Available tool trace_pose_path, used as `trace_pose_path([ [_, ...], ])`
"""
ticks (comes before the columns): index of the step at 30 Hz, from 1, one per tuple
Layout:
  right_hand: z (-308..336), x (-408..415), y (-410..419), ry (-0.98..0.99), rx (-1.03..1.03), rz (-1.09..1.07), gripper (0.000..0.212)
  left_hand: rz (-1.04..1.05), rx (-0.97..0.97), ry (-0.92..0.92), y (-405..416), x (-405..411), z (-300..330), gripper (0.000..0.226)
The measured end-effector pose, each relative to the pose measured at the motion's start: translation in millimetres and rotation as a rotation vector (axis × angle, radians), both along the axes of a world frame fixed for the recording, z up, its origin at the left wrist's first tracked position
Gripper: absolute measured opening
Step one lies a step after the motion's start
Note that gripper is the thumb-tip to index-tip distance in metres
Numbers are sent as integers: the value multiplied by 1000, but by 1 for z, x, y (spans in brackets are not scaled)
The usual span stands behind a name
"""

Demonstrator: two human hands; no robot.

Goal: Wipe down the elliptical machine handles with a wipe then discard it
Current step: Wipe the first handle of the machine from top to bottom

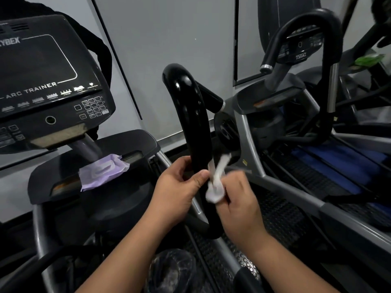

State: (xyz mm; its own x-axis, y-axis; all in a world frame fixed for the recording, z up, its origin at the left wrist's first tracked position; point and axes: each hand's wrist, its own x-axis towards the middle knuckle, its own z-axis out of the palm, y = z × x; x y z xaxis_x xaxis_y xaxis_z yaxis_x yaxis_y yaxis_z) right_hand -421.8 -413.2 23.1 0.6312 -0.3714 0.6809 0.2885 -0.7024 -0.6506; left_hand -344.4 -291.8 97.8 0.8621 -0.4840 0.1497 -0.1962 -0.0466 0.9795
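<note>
Head view shows wiping underway at frame centre: the glossy black handle (195, 127) is gripped by the left hand (175, 191), the right hand (239, 199) pinches the white wipe (215, 180) against it, discarding not yet done.

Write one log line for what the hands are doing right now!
left hand: grips handle | right hand: rubs white wipe on handle | wipe pack: on machine shelf | step: wiping

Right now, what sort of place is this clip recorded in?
Most likely a gym's cardio area. A console marked ARC TRAINER stands at left, a second similar machine sits beside it at right, and the right hand rubs a white wipe on a black handle.
</note>
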Motion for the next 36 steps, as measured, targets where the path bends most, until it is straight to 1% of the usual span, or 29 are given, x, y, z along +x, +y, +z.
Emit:
trace_pose_path([
  [2,-35,-12,0,148,-111,-27,43,26,37,-29,3,0,-1,22],
  [3,-41,-13,-2,166,-156,-26,45,60,69,-62,5,0,-2,24],
  [4,-36,-11,-4,146,-182,-22,40,102,102,-99,6,1,-5,24],
  [7,16,5,-3,-22,-235,-22,8,210,103,-154,8,-5,-9,19],
  [9,47,15,-3,-106,-289,-78,7,254,82,-173,7,-12,-9,15],
  [11,45,17,-3,-124,-382,-120,7,271,60,-163,7,-21,-11,15],
  [13,12,6,-2,-42,-495,-103,13,256,46,-134,11,-28,-18,18],
  [15,-24,-10,1,99,-603,-54,11,239,64,-100,17,-33,-27,21],
  [16,-32,-14,2,141,-626,-37,10,238,76,-87,20,-35,-31,23],
  [17,-29,-13,2,147,-619,-32,13,242,80,-75,22,-36,-34,24],
  [18,-18,-8,3,116,-594,-45,20,248,76,-67,23,-37,-36,25],
  [19,0,-1,5,57,-561,-67,28,254,70,-65,24,-38,-37,25],
  [20,21,6,7,-15,-536,-99,29,259,62,-60,23,-39,-38,25],
  [22,51,17,7,-134,-521,-177,21,261,30,-26,20,-41,-38,26],
  [23,56,19,7,-156,-526,-197,18,263,20,-16,19,-43,-37,26],
  [25,38,15,7,-115,-556,-173,12,271,21,-35,19,-45,-36,23],
  [27,-4,0,9,12,-604,-109,5,277,20,-43,23,-47,-38,18],
  [29,-31,-10,9,127,-621,-54,6,282,38,-29,28,-48,-40,16],
  [30,-30,-9,8,144,-610,-41,6,283,44,-24,29,-48,-41,16],
  [31,-20,-4,8,125,-601,-49,6,285,45,-23,29,-47,-43,17],
  [33,16,9,10,27,-574,-103,7,289,38,-21,27,-47,-44,21],
  [35,49,20,11,-81,-564,-177,12,279,20,-6,22,-47,-44,25],
  [36,56,23,11,-105,-567,-195,13,270,7,7,19,-48,-44,26],
])
